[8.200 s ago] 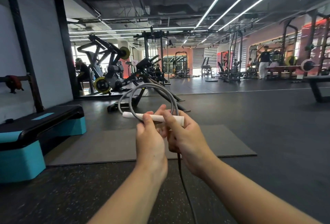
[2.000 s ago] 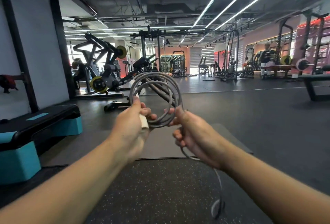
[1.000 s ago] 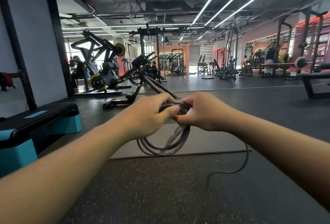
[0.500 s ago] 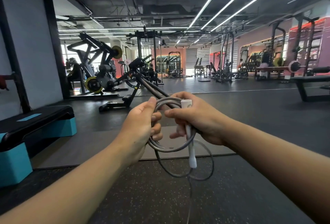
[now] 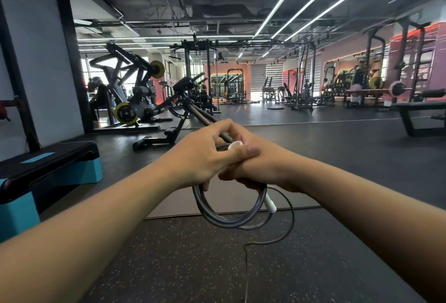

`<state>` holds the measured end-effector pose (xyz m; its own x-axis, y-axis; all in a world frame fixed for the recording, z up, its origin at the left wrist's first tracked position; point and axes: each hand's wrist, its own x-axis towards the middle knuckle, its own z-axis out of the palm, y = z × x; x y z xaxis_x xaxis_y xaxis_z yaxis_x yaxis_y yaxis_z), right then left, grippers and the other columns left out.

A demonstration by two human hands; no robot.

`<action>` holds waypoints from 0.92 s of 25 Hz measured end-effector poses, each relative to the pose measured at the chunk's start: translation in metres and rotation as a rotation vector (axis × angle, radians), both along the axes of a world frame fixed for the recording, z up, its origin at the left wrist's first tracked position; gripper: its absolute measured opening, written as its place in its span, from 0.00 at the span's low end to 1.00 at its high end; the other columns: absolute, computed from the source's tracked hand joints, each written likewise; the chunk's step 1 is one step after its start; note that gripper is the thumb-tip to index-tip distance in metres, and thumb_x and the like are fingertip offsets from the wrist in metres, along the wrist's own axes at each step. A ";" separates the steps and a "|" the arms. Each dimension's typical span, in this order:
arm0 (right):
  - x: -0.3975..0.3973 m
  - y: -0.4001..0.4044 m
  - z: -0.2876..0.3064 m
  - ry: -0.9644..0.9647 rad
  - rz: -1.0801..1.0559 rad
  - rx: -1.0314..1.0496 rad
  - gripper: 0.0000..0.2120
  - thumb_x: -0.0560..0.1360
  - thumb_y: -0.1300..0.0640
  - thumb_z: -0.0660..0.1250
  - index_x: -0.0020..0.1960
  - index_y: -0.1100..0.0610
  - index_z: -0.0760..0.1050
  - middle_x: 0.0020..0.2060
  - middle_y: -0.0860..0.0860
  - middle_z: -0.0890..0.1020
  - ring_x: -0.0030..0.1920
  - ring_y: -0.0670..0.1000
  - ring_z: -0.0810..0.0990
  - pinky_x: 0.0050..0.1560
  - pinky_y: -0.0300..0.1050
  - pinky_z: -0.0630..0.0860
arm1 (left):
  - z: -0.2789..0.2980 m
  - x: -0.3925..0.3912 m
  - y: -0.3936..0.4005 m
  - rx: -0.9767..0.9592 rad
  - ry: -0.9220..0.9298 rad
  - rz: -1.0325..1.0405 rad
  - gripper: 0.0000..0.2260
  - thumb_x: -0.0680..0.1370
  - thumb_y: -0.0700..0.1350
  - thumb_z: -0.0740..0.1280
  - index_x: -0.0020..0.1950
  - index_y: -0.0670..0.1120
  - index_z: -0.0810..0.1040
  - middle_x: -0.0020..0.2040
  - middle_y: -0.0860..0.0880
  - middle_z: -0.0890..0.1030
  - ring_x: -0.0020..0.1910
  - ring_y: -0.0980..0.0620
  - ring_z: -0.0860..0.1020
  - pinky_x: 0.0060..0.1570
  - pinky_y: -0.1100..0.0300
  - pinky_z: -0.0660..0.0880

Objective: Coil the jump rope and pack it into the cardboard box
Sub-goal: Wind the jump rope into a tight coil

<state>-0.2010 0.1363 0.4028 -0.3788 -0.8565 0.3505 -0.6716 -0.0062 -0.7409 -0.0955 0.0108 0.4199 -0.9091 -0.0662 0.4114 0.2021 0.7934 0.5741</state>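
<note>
While clasped together — both hands (image 5: 229, 160) gripping the jump rope (image 5: 231, 213) coil.

Hands (image 5: 231, 160) now clasped together

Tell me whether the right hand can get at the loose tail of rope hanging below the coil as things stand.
Probably not straight away. The right hand is closed on the white handle and the coil, with the left hand wrapped over it. The loose tail hangs free just below, with nothing else in the way.
</note>
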 end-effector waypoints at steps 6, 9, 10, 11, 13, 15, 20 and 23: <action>-0.003 0.014 0.005 0.031 0.020 0.137 0.08 0.75 0.47 0.76 0.51 0.46 0.80 0.35 0.45 0.79 0.35 0.46 0.76 0.39 0.43 0.73 | -0.015 -0.004 -0.022 0.162 0.003 -0.153 0.11 0.79 0.56 0.66 0.51 0.49 0.74 0.38 0.34 0.78 0.22 0.49 0.62 0.21 0.59 0.63; -0.021 0.033 0.010 0.062 -0.084 0.276 0.28 0.73 0.28 0.63 0.39 0.54 0.78 0.31 0.52 0.74 0.34 0.52 0.70 0.37 0.44 0.69 | -0.020 0.003 -0.036 0.224 0.020 -0.172 0.10 0.78 0.56 0.65 0.51 0.50 0.77 0.37 0.30 0.72 0.20 0.51 0.59 0.19 0.63 0.60; -0.031 0.042 0.008 0.092 -0.151 0.337 0.31 0.72 0.27 0.61 0.37 0.55 0.77 0.29 0.51 0.72 0.31 0.51 0.69 0.35 0.43 0.69 | -0.019 0.007 -0.044 0.245 0.040 -0.165 0.10 0.79 0.54 0.65 0.51 0.49 0.77 0.35 0.36 0.75 0.20 0.52 0.59 0.19 0.64 0.60; -0.043 0.053 0.005 0.140 -0.236 0.385 0.31 0.72 0.26 0.62 0.35 0.55 0.75 0.27 0.50 0.71 0.28 0.51 0.69 0.33 0.41 0.69 | -0.015 0.011 -0.055 0.270 0.079 -0.141 0.10 0.79 0.53 0.65 0.52 0.47 0.77 0.32 0.44 0.78 0.20 0.52 0.59 0.19 0.64 0.60; -0.068 0.074 -0.004 0.146 -0.387 0.329 0.29 0.72 0.31 0.68 0.32 0.56 0.70 0.24 0.51 0.69 0.26 0.53 0.69 0.29 0.40 0.70 | -0.006 0.020 -0.080 0.315 0.212 -0.035 0.11 0.80 0.52 0.64 0.52 0.44 0.75 0.28 0.52 0.76 0.20 0.52 0.58 0.20 0.63 0.60; -0.080 0.084 -0.013 -0.011 -0.404 0.121 0.24 0.75 0.40 0.70 0.34 0.58 0.70 0.28 0.55 0.71 0.30 0.54 0.72 0.32 0.41 0.76 | -0.005 0.025 -0.099 0.372 0.322 0.065 0.11 0.81 0.51 0.64 0.52 0.43 0.73 0.27 0.50 0.71 0.22 0.51 0.57 0.22 0.59 0.59; -0.056 0.024 -0.023 -0.015 -0.242 0.002 0.20 0.78 0.39 0.67 0.51 0.58 0.78 0.45 0.55 0.82 0.41 0.51 0.79 0.46 0.50 0.81 | -0.016 0.007 -0.078 0.378 0.286 0.000 0.11 0.82 0.50 0.64 0.54 0.43 0.72 0.35 0.31 0.60 0.25 0.50 0.55 0.25 0.52 0.52; -0.048 -0.006 -0.017 0.003 -0.222 -0.006 0.21 0.78 0.37 0.66 0.57 0.55 0.79 0.52 0.56 0.84 0.43 0.50 0.80 0.47 0.49 0.81 | -0.010 0.002 -0.064 0.360 0.281 -0.035 0.09 0.82 0.51 0.64 0.53 0.45 0.74 0.36 0.30 0.62 0.25 0.50 0.54 0.26 0.51 0.52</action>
<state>-0.2490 0.1306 0.3855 -0.5567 -0.7504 0.3565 -0.6590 0.1376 -0.7394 -0.0937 -0.0535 0.4094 -0.7694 -0.2219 0.5989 0.4125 0.5434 0.7312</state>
